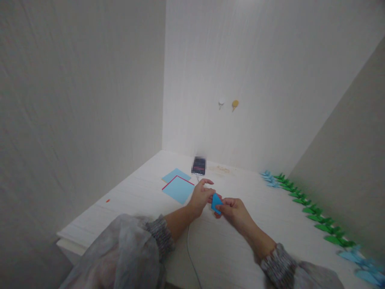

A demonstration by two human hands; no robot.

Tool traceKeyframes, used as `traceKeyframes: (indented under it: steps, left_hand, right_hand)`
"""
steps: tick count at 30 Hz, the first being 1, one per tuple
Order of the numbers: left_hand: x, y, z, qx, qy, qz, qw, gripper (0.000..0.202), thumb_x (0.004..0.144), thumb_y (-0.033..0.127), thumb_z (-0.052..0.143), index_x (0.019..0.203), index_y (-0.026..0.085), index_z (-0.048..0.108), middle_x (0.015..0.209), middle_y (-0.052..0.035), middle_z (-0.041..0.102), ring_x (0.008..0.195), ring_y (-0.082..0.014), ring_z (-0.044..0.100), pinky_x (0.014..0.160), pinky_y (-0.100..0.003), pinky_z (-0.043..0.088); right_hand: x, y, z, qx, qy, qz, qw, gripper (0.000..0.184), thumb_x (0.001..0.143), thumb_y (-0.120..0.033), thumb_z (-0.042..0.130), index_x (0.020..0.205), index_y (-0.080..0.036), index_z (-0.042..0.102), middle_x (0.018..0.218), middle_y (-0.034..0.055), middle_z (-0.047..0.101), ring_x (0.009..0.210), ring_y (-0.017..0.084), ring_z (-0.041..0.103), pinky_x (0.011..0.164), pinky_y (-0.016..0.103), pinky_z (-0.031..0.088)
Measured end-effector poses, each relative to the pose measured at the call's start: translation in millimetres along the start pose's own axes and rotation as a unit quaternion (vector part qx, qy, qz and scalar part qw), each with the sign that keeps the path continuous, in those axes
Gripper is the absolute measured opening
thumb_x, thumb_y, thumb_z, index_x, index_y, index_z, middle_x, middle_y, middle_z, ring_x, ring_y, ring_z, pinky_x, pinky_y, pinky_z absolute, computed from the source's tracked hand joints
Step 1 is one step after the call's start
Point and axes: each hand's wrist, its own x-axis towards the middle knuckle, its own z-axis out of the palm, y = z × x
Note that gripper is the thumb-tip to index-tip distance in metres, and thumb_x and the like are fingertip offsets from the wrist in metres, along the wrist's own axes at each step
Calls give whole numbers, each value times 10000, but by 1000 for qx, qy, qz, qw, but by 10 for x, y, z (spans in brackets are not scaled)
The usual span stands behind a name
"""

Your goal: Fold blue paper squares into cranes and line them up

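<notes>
A small folded piece of blue paper point(215, 202) is pinched between both hands just above the white table point(135, 200). My left hand point(201, 196) grips its left edge with thumb and fingers, the index finger raised. My right hand point(233, 212) is closed on its right side. Both sleeves are grey and gathered at the wrist.
Light blue sheets point(178, 185) with a red edge lie behind my left hand. A phone point(199, 165) stands by the back wall, its cable point(190, 249) running toward me. A row of green folded figures point(313, 212) and blue ones point(270, 179) lines the right wall. Two hooks point(228, 104) hang on the wall.
</notes>
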Motion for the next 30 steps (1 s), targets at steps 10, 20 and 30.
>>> traceKeyframes:
  steps: [10, 20, 30]
  left_hand:
    - [56, -2, -47, -38, -5, 40, 998, 510, 590, 283, 636, 1003, 154, 364, 728, -76, 628, 650, -150, 595, 644, -294, 449]
    - [44, 21, -44, 12, -3, 26, 1000, 466, 596, 270, 609, 1001, 139, 418, 551, -14, 596, 493, -132, 560, 496, -243, 428]
    - [92, -53, -83, 18, -37, 24, 999, 400, 585, 346, 619, 895, 132, 485, 636, -30, 600, 554, -116, 561, 545, -243, 435]
  right_hand:
    - [-28, -48, -45, 27, 36, 10, 999, 156, 574, -277, 637, 548, -124, 621, 519, 40, 633, 480, 134, 559, 535, 253, 420]
    - [-34, -50, 30, 37, 17, 29, 999, 172, 556, -296, 651, 539, -129, 617, 503, 31, 629, 473, 138, 557, 526, 263, 430]
    - [-1, 2, -39, 31, 51, 14, 998, 285, 650, -402, 565, 638, -122, 616, 595, 67, 646, 522, 164, 590, 583, 286, 443]
